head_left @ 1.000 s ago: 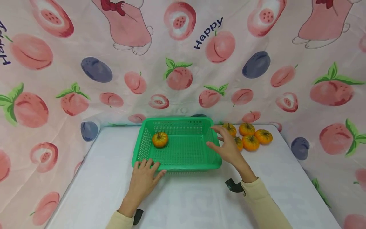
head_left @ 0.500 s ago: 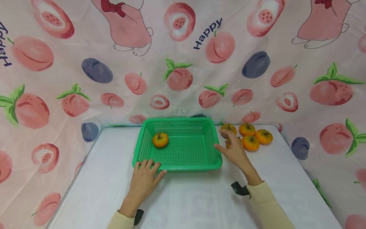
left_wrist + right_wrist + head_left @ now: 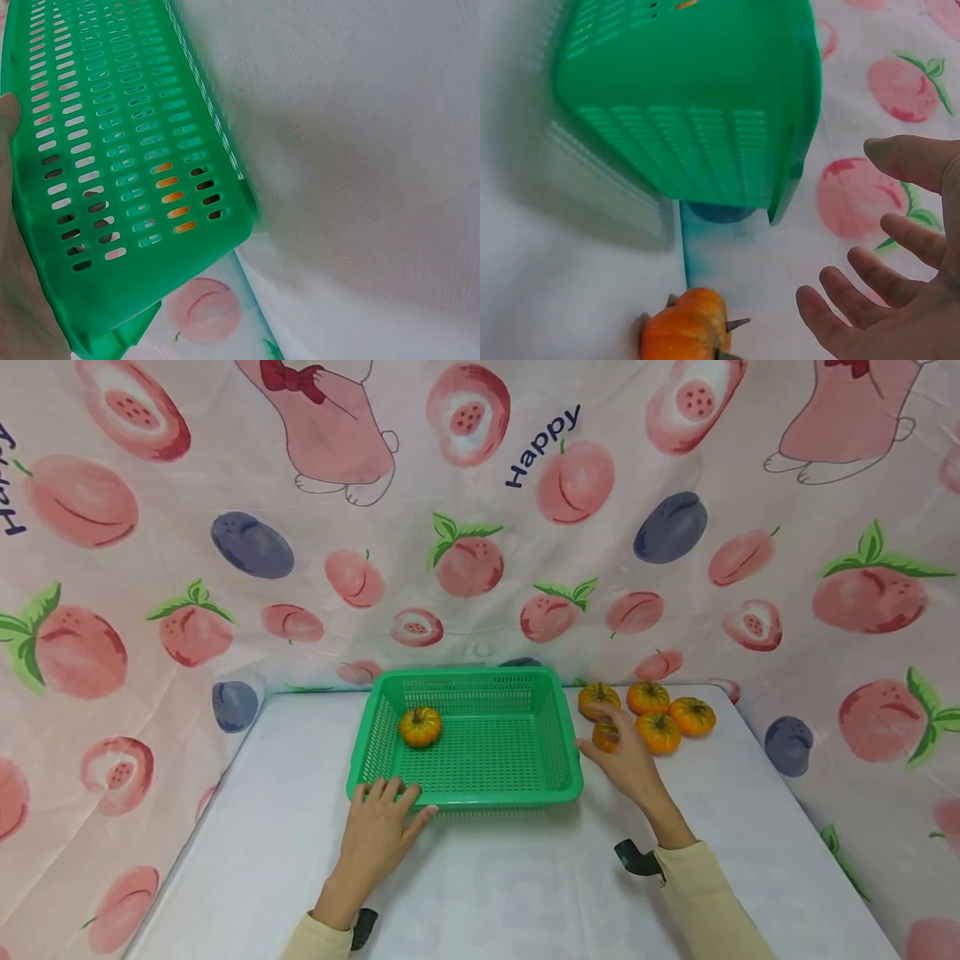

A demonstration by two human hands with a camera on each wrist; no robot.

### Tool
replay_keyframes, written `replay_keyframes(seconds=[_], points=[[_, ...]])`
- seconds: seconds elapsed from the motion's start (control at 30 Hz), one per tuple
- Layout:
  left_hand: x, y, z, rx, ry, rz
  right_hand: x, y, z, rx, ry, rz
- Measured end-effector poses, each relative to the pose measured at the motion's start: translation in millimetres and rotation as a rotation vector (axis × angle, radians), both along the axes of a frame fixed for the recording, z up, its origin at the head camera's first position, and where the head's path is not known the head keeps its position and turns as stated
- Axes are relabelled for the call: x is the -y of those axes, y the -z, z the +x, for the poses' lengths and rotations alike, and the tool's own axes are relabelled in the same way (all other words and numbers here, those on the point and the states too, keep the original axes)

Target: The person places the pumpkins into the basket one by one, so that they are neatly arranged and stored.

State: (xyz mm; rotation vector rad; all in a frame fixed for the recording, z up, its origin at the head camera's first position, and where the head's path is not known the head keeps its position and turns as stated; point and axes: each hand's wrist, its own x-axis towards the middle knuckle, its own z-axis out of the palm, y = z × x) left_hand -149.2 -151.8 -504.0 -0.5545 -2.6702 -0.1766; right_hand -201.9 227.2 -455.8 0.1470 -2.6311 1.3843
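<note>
A green plastic basket with slotted walls stands on the table, also filling much of the left wrist view. Inside it, on the left, lies one small orange pumpkin. My left hand rests on the basket's front-left rim, its fingertips over the edge and its thumb spread. My right hand hovers just right of the basket, fingers spread and holding nothing. Partly behind its fingers sits a pumpkin; another pumpkin is just beyond. In the right wrist view, a pumpkin appears below the basket, apart from the fingers.
Farther right are more pumpkins in a close group, near the table's back edge. A white cloth covers the table. Behind and beside it hangs a fruit-printed curtain. Dark camera mounts stick out at the wrists.
My right hand has moved right, from over the basket's right rim to the near-left pumpkins. My left hand, the basket and the pumpkins have stayed in place.
</note>
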Motion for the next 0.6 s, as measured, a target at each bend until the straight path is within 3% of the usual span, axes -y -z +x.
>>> replay_keyframes(seconds=[0.4,0.6], points=[[1,-0.2,0.0,-0.008,0.006,0.0,-13,18.6,-0.4,0.048,0.087,0.008],[0,-0.6,0.8,-0.002,0.007,0.01,-18,25.6,-1.6,0.028,0.118,0.001]])
